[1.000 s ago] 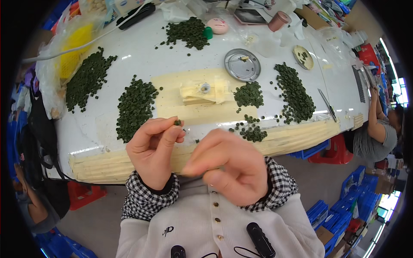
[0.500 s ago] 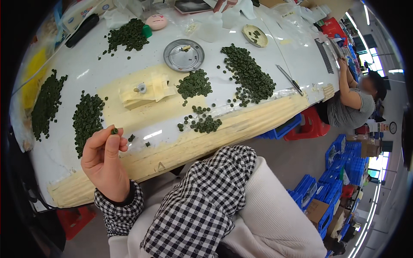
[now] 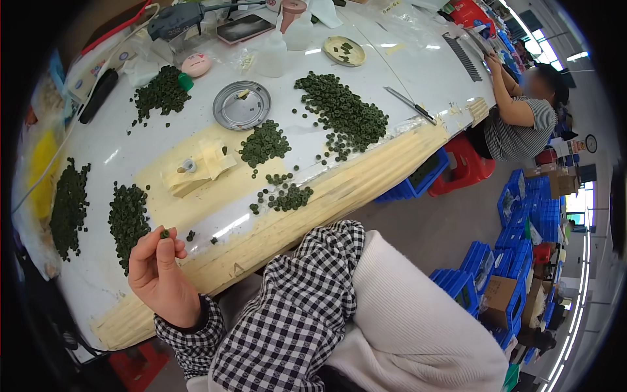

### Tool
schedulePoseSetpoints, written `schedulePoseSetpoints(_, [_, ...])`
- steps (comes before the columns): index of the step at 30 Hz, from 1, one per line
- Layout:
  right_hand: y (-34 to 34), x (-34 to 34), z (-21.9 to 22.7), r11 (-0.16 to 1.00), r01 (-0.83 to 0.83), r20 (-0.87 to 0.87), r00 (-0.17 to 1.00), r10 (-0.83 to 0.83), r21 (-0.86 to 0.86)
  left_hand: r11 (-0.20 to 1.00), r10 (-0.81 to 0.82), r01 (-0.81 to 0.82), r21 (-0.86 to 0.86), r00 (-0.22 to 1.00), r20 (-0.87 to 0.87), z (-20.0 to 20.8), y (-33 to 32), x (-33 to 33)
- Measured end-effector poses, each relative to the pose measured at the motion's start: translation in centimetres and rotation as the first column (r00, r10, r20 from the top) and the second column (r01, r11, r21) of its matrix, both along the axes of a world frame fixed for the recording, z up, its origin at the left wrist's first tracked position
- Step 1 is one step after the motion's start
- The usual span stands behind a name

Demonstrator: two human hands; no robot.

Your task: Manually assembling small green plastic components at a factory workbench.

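Observation:
Near the front left edge of the table my left hand (image 3: 163, 281) is raised, thumb and forefinger pinching a small dark green ring (image 3: 164, 234). Just behind it lies a heap of similar green pieces (image 3: 128, 212), and two loose dark bits (image 3: 191, 236) rest to its right. My right hand is out of view; only the right arm's checkered sleeve (image 3: 294, 294) shows, bent back toward my body. A block wrapped in cream tape (image 3: 199, 171), with a small grey ring on top, sits beyond my left hand.
More green heaps (image 3: 346, 108) spread over the white table. A round metal dish (image 3: 241, 121), a cream dish (image 3: 344, 51) and a knife (image 3: 411, 104) lie farther off. At the right sits a person in a striped shirt (image 3: 522, 130). Blue crates (image 3: 457, 287) stand on the floor.
The view has shifted, so the table's things appear farther left and mostly lower. My left hand keeps its pinch on the green ring. No heap has visibly altered.

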State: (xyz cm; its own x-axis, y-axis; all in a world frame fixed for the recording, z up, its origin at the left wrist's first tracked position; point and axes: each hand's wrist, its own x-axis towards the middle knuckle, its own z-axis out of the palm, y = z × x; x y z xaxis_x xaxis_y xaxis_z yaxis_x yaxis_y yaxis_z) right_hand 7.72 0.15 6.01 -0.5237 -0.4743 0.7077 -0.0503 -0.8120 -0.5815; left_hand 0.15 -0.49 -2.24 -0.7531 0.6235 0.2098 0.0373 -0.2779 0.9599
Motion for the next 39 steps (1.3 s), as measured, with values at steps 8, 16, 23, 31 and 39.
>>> schedulePoseSetpoints(8, [0.1,0.4,0.1,1.000,-0.005,0.027,1.000,0.005,0.012,0.998,-0.059,0.059,0.012,0.998,-0.012,0.2,-0.1,0.1])
schedulePoseSetpoints(16, [2.0,1.4,0.3,0.998,-0.010,0.074,0.997,0.006,0.057,0.999,-0.035,0.034,0.025,0.999,0.037,0.6,0.2,0.3])
schedulePoseSetpoints(23, [4.4,3.7,0.4,0.998,0.010,0.238,0.971,-0.023,0.059,0.995,-0.094,0.092,0.031,0.992,0.085,1.7,0.2,0.6])
schedulePoseSetpoints(31, [4.2,4.1,0.7,0.980,0.195,0.290,0.936,-0.198,0.040,0.995,-0.101,0.100,0.027,0.991,0.081,1.6,0.2,0.5])
schedulePoseSetpoints(39, [8.9,5.6,0.2,-0.281,0.860,-0.467,-0.057,-0.882,0.427,0.973,-0.226,0.218,0.070,0.963,0.149,1.6,-0.1,0.0])
